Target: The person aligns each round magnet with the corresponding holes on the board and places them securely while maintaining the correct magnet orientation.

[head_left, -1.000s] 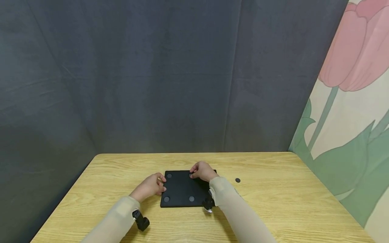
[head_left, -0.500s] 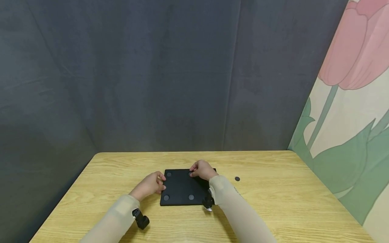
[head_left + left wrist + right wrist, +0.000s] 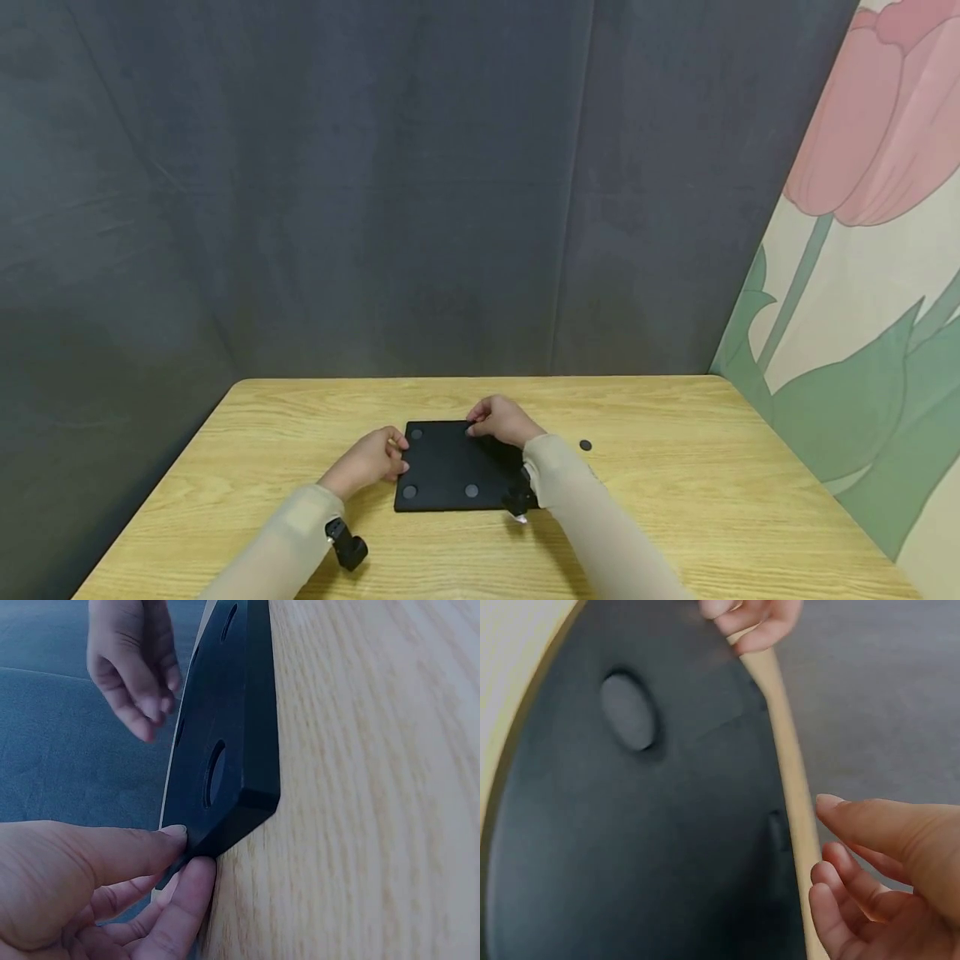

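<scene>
A flat black rectangular board (image 3: 442, 467) with round grey discs set in it lies on the table. My left hand (image 3: 371, 454) pinches the board's left edge, thumb on the upper face and fingers at the side, as the left wrist view shows. My right hand (image 3: 504, 421) is above the board's far edge, beside a disc at its far middle. In the right wrist view its thumb and fingers are loosely bent, with nothing visible between them. One disc (image 3: 630, 711) shows clearly there. The right forearm hides the board's right part.
A loose dark disc (image 3: 586, 445) lies on the wooden table (image 3: 675, 500) to the right of the board. A dark curtain (image 3: 420, 192) stands behind the table, and a panel with painted tulips (image 3: 885, 333) runs along the right side.
The right forearm has shifted slightly to the right, with its fingers still near the board's far edge. The left hand and the board have stayed about where they were.
</scene>
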Tool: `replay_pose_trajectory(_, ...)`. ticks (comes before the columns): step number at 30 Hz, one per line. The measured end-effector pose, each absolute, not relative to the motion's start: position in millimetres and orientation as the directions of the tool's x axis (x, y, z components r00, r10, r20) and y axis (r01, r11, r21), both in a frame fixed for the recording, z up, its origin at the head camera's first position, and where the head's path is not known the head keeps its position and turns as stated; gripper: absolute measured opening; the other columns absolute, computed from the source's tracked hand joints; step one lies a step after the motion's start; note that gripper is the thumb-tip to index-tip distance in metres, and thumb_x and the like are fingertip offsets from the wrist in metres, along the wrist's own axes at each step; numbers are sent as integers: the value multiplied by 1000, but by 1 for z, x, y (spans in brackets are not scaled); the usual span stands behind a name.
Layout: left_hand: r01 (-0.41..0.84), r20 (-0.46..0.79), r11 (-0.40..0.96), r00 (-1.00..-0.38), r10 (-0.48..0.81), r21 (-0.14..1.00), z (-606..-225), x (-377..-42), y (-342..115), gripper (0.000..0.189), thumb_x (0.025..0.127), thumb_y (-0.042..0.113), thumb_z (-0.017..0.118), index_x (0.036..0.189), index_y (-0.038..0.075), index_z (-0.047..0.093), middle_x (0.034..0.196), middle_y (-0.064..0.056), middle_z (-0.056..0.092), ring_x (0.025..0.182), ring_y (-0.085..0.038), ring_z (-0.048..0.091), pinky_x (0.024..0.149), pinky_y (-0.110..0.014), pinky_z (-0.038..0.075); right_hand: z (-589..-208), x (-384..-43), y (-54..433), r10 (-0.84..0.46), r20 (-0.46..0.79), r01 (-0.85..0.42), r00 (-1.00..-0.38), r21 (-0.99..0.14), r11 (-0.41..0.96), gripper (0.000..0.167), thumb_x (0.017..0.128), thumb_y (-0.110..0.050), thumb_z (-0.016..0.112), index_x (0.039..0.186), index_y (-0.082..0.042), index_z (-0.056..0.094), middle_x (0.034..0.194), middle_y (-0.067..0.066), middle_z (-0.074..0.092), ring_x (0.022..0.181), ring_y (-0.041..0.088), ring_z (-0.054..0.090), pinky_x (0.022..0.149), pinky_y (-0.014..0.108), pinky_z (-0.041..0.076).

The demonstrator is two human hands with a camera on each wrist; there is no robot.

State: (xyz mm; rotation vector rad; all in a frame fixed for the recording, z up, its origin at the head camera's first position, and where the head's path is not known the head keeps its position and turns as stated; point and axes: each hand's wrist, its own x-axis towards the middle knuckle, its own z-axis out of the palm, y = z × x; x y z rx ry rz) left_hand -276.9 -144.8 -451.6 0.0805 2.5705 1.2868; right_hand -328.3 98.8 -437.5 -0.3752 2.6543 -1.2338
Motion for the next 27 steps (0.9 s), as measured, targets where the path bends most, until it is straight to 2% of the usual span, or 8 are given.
replay_pose_trajectory(6,-55,-198,599,-964,176,799,-452,-278,-146,22,86,-4,66,104,2,53,81,-10,53,67,-20,57,63,-32,53,-412,-319,113,-321,7,-196,-947,-803,562,23,86,-8,71,107,1,67,96,7,63,85,17,57,76,30,50)
replay_pose_trajectory(13,-69,-213,613,-963,166,787,-453,-278,-145,23,86,-3,67,104,2,54,81,-9,53,67,-19,57,63,-31,53,-388,-306,139,-327,54,-234,-943,-808,541,21,89,-11,69,109,-3,67,112,17,62,95,24,59,82,35,53)
replay_pose_trajectory(27,-73,-217,614,-962,164,786,-452,-278,-144,23,87,-4,66,105,2,53,83,-10,53,68,-20,58,65,-32,54,-374,-284,201,-276,125,-257,-953,-817,517,27,93,-15,66,116,-2,62,115,16,61,98,26,60,83,37,51)
